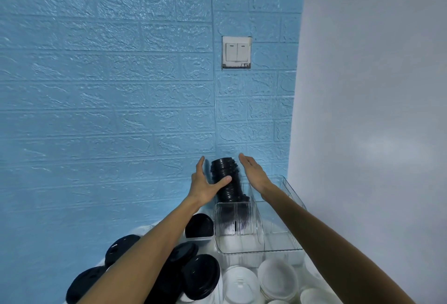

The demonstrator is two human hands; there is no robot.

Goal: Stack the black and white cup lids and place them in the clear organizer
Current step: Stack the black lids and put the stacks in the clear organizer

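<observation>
Left hand [205, 183] spread, thumb touching stack of black lids [226, 180]; right hand [254, 170] flat, released beside it. Stack stands tilted in clear organizer [242, 245] (left compartment). Loose black lids [200, 276], white lids [275, 277] nearer.

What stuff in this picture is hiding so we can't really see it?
- Bottom of the black lid stack: head view, blurred behind the clear organizer's ribbed front wall.
- Left hand's fingers: behind the stack, so contact there is unclear.
- Some loose black lids: partly covered by the left forearm.
- White lids: cut off by the bottom edge.
- Exact lid count in the stack: too small to tell.
</observation>
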